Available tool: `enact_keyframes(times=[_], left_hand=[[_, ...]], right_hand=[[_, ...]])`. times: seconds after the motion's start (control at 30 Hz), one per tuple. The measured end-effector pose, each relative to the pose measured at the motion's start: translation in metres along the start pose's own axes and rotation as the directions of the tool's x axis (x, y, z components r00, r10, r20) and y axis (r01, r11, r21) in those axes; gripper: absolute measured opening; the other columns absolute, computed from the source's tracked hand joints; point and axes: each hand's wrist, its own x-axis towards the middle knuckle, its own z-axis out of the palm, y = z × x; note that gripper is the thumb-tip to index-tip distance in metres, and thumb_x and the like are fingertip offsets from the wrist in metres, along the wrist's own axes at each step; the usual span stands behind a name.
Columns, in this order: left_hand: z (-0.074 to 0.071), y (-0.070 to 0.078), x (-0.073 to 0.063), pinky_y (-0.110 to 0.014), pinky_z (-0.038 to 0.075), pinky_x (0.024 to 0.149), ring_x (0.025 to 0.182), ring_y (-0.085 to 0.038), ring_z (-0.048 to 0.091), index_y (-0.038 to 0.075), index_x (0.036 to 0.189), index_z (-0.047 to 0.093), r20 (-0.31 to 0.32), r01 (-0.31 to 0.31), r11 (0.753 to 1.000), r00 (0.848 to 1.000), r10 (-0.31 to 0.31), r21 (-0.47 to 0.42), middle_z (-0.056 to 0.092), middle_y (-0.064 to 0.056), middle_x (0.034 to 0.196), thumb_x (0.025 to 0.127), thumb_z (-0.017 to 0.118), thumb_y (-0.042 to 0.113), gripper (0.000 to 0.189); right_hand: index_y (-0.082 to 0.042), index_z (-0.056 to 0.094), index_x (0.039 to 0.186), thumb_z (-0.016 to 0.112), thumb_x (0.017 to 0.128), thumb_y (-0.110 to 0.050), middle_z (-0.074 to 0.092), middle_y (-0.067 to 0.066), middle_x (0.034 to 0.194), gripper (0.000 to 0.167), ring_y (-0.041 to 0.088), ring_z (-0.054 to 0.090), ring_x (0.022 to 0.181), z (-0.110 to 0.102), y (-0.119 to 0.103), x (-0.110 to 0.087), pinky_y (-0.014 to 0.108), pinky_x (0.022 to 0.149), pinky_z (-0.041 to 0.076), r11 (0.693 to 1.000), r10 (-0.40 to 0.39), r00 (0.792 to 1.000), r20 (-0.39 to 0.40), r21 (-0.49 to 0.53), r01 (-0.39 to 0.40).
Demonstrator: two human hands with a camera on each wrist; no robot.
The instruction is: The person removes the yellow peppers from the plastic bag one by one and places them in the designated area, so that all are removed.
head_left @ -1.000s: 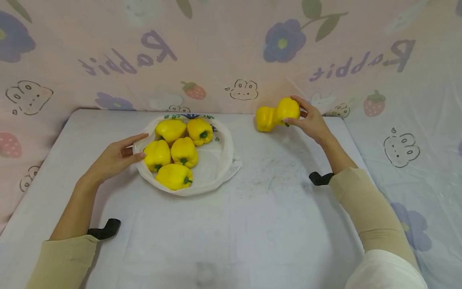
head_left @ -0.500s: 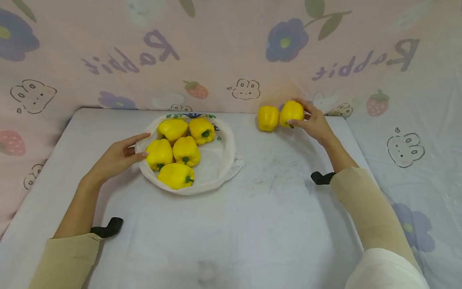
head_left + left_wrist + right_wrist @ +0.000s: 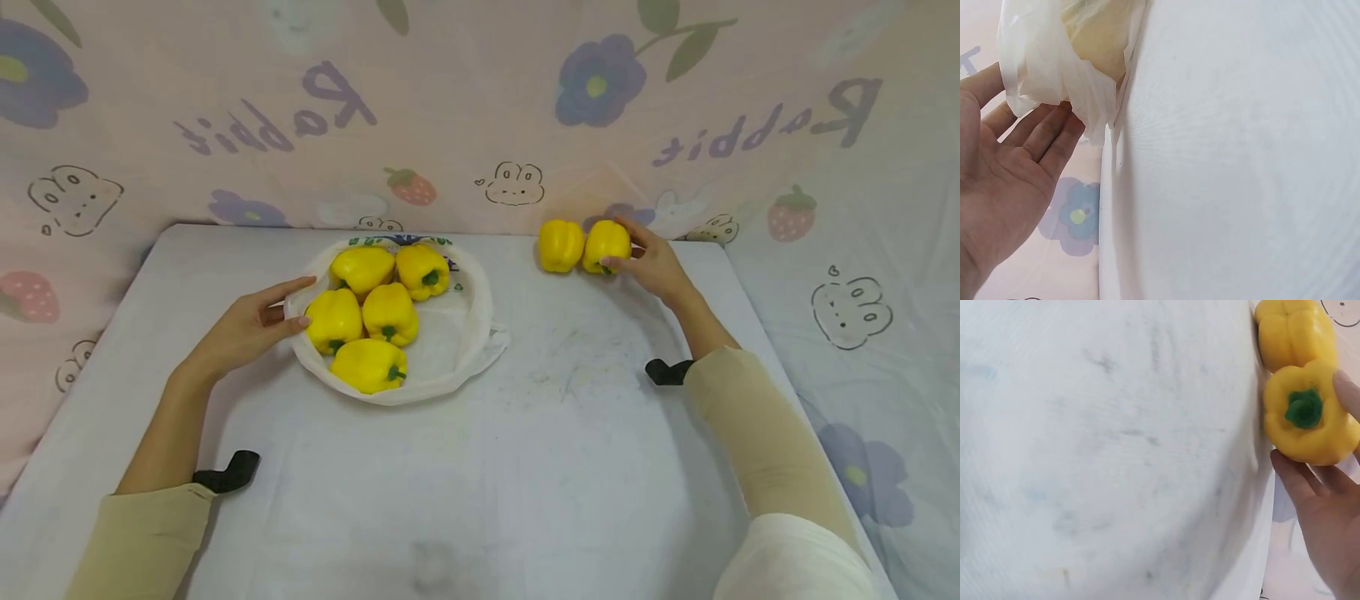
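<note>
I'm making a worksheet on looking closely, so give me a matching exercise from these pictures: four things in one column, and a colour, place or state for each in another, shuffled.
Column one
1. Left hand
2. Bag
3. Pepper stems
4. Right hand

Column two
A. green
B. holding a pepper outside the bag
C. holding the bag
D. open at the top, with five peppers inside

Right pairs: 1-C, 2-D, 3-A, 4-B
</note>
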Motion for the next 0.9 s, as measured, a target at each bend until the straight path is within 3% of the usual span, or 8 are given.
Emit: enact_keyframes(times=[0.13, 0.33, 0.57, 0.9], left_hand=[[0.0002, 0.0011, 0.0015, -0.06, 0.039, 0.104, 0.134, -0.046, 0.042, 0.025, 0.154, 0.038, 0.0, -0.019, 1.0, 1.0, 0.019, 0.003, 0.029, -0.014, 0.16, 0.097, 0.064, 0.036, 0.063], [0.0001, 0.0008, 0.0015, -0.059, 0.039, 0.104, 0.133, -0.045, 0.043, 0.024, 0.154, 0.039, 0.001, -0.02, 1.0, 1.0, 0.02, 0.001, 0.03, -0.014, 0.159, 0.098, 0.064, 0.035, 0.063], [-0.0003, 0.0015, 0.0021, -0.035, 0.048, 0.097, 0.131, -0.039, 0.047, 0.025, 0.155, 0.038, 0.015, -0.037, 0.999, 0.999, 0.037, 0.017, 0.033, -0.013, 0.158, 0.098, 0.063, 0.034, 0.062], [-0.0025, 0.007, 0.0021, -0.058, 0.041, 0.102, 0.132, -0.044, 0.045, 0.022, 0.156, 0.035, 0.034, -0.038, 0.999, 0.999, 0.037, 0.026, 0.031, -0.017, 0.158, 0.098, 0.063, 0.034, 0.065]], right_hand=[[-0.023, 0.027, 0.158, 0.074, 0.091, -0.029, 0.029, 0.018, 0.159, 0.082, 0.039, 0.037, 0.138, 0.0002, -0.0012, -0.002, 0.052, 0.111, 0.034, 1.0, 0.009, 1.0, 0.029, 0.019, -0.01], [-0.023, 0.022, 0.16, 0.07, 0.094, -0.031, 0.023, 0.01, 0.163, 0.082, 0.038, 0.034, 0.14, 0.001, -0.0015, -0.0035, 0.052, 0.113, 0.032, 0.999, 0.018, 0.997, 0.07, 0.029, -0.02], [-0.028, 0.017, 0.16, 0.069, 0.095, -0.03, 0.019, 0.005, 0.165, 0.084, 0.037, 0.033, 0.14, 0.0019, 0.0024, -0.0037, 0.053, 0.113, 0.029, 0.998, 0.037, 0.997, 0.074, 0.054, -0.041], [-0.022, 0.024, 0.159, 0.071, 0.093, -0.03, 0.024, 0.005, 0.163, 0.082, 0.032, 0.029, 0.146, 0.0015, -0.0001, -0.0051, 0.047, 0.117, 0.026, 0.993, 0.023, 1.0, 0.008, 0.112, -0.024]])
